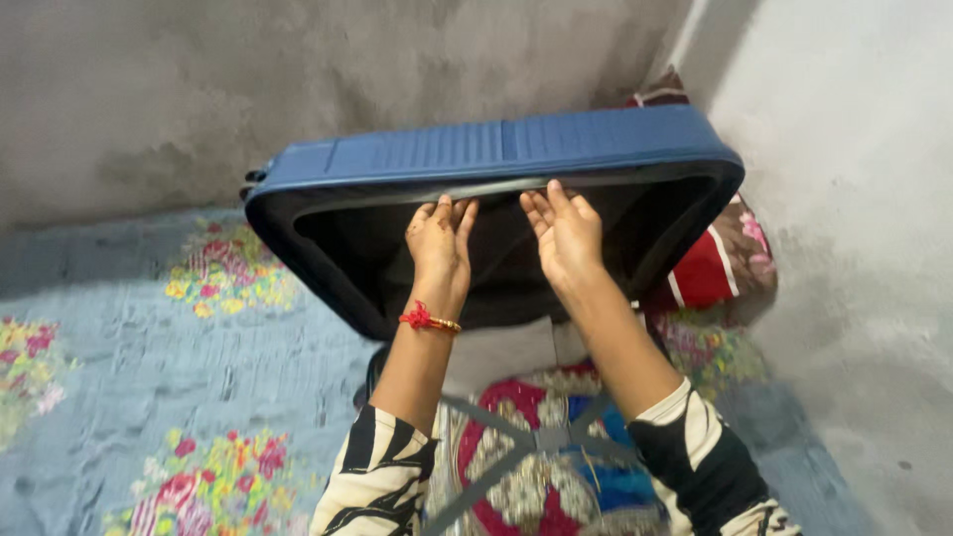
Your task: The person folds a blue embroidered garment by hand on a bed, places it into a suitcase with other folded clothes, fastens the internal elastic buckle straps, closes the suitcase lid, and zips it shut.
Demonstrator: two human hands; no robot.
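A blue hard-shell suitcase lid [496,149] is tilted partway over its lower half, black lining showing inside. My left hand [440,243] and my right hand [563,230] both reach up with fingers hooked on the lid's front rim, side by side. A red thread bracelet circles my left wrist. Below my forearms, the lower half holds folded patterned clothes [541,462] in red, white and blue, held under grey crossed straps [544,437]. My sleeves are striped black and cream.
The suitcase lies on a light blue floral bedsheet [169,377]. A rough grey wall [298,69] stands behind and another wall [854,199] at the right. A red patterned pillow [720,263] is wedged in the corner behind the lid.
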